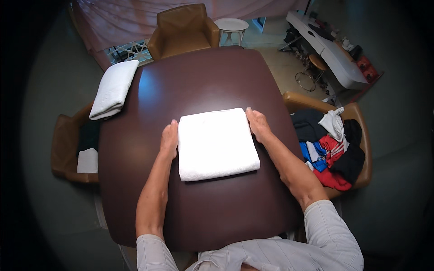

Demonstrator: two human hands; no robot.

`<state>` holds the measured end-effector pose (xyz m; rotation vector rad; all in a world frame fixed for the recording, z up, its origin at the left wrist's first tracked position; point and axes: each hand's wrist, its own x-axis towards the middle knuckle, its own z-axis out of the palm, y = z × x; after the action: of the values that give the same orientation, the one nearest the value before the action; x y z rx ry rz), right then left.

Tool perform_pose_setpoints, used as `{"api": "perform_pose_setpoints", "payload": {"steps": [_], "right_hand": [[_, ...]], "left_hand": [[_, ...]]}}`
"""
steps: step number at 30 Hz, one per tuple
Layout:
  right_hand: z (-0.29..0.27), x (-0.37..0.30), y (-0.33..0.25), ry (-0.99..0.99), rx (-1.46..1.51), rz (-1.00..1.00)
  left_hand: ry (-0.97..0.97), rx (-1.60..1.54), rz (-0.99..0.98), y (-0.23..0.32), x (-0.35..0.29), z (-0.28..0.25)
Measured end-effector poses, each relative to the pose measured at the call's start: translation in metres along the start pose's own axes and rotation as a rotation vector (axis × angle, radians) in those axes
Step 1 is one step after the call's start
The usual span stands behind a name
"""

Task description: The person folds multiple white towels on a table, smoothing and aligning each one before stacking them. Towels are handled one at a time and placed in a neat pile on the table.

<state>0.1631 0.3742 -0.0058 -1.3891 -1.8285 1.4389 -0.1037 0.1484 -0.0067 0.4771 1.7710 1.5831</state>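
Note:
A folded white towel (216, 143) lies flat in the middle of the dark brown table (199, 81). My left hand (169, 140) rests against the towel's left edge, fingers together and pointing away from me. My right hand (258, 125) lies along the towel's right edge near its far corner, fingers stretched out. Both hands press the sides of the towel rather than grip it.
A second folded white towel (113, 89) sits at the table's far left corner. A tan chair (357, 149) on the right holds a heap of clothes (327, 147). Another tan chair (182, 29) stands at the far side, a third (68, 149) on the left.

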Motion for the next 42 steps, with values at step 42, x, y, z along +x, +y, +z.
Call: {"api": "perform_pose_setpoints", "payload": {"steps": [42], "right_hand": [[0.038,-0.117,-0.001,-0.231,-0.931,-0.471]], "left_hand": [[-0.184,1.306,0.306,-0.006,-0.098,0.036]]}}
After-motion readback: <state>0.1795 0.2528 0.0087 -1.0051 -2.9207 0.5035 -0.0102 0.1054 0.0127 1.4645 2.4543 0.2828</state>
